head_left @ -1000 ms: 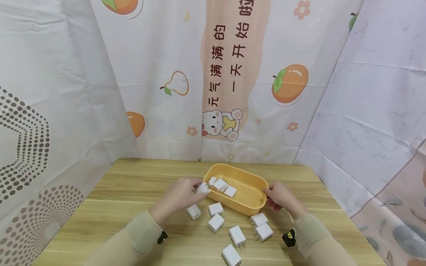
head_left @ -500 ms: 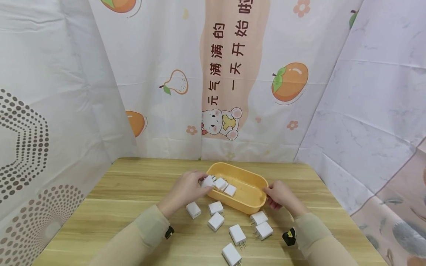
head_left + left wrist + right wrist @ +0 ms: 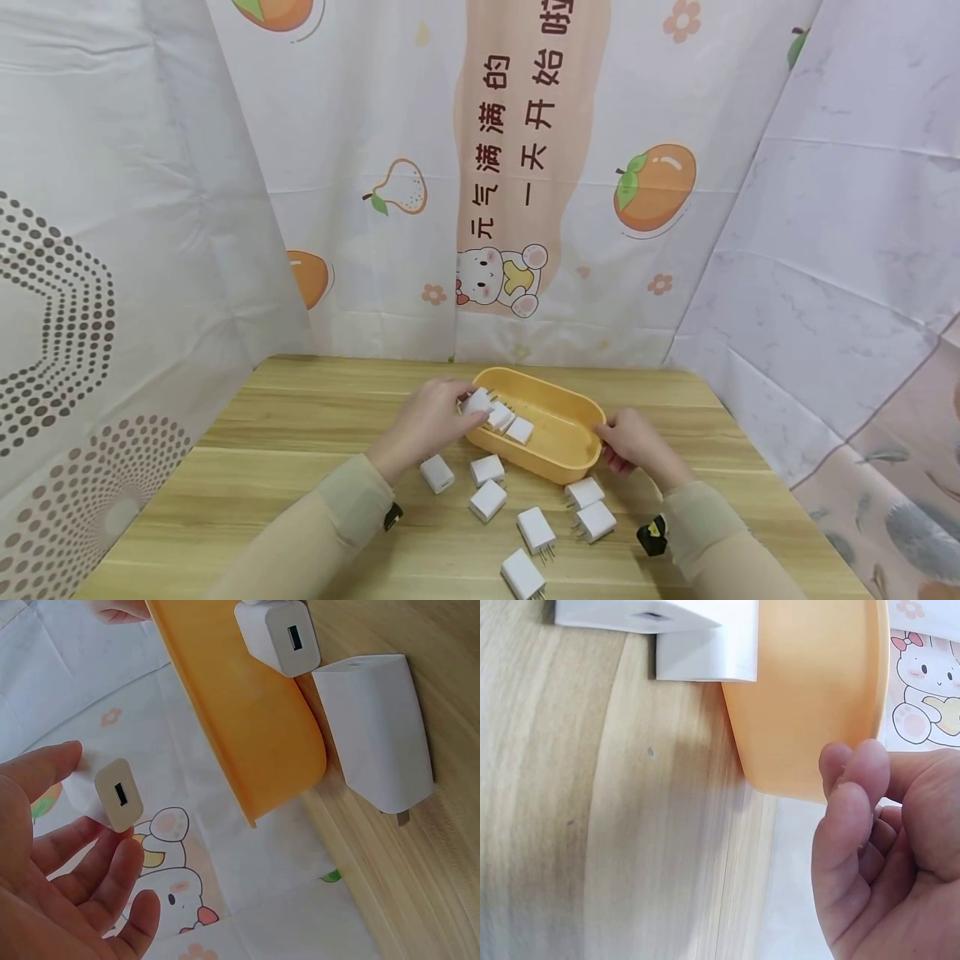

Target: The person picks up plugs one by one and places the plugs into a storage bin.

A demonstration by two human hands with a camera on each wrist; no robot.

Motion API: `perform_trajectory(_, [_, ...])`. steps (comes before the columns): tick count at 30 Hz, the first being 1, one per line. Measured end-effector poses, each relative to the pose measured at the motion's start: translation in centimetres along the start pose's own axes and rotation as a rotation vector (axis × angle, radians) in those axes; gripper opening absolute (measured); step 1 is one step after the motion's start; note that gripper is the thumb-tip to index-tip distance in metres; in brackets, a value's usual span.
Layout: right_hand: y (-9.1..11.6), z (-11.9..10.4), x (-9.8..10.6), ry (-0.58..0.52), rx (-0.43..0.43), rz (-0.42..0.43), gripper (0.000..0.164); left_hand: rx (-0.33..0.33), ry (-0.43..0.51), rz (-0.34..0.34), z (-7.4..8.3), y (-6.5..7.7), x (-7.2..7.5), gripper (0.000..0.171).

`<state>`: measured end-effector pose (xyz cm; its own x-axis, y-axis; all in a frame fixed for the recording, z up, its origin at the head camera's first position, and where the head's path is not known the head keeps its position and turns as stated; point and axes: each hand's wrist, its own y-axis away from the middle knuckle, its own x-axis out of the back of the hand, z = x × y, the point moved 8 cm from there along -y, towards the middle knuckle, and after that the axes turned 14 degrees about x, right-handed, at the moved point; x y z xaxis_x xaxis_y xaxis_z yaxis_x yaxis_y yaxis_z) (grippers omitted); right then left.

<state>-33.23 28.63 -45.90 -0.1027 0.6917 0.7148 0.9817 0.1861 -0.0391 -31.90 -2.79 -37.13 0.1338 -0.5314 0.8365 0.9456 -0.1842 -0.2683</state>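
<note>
Rightward goes the left hand (image 3: pixel 429 422), grip pinching a charger (image 3: pixel 477 403) at the tub's (image 3: pixel 553 427) left end, near the tabletop's (image 3: pixel 315 433) far edge; right hand (image 3: pixel 632 438) pinches the other end. Crowded chargers (image 3: pixel 519 431) beneath could deflect it.

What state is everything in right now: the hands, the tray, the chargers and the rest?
Yellow tray: upright, open-topped, partly filled.
Held charger: pinched over the tray's left end, prongs exposed.
Left hand: pinching that charger between thumb and fingers.
Right hand: gripping the tray's right end.
Chargers inside: lying toward the left end, exact count hidden.
Loose chargers: seven, lying on the table outside the tray.
Printed curtain: hanging behind the table.
</note>
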Motion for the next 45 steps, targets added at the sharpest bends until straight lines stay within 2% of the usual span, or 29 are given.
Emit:
perform_trajectory(15, [0.1, -0.1, 0.0, -0.004, 0.001, -0.009, 0.039, -0.043, -0.067, -0.01, 1.7, -1.2, -0.9, 0.031])
perform_trajectory(21, [0.2, -0.4, 0.1, -0.011, -0.003, -0.014, 0.038, -0.023, -0.074, -0.047, 2.3, -2.2, -2.0, 0.032])
perform_trajectory(27, [0.2, -0.4, 0.1, -0.012, -0.011, -0.016, 0.038, -0.006, -0.11, -0.051, 2.8, -3.0, -2.8, 0.032])
perform_trajectory(35, [0.1, -0.4, 0.0, -0.025, -0.012, -0.031, 0.039, 0.03, -0.172, -0.051, 3.1, -3.5, -3.5, 0.039])
perform_trajectory(45, [0.3, -0.3, 0.0, -0.014, -0.012, -0.016, 0.039, 0.068, -0.223, -0.102, 3.2, -4.4, -4.9, 0.041])
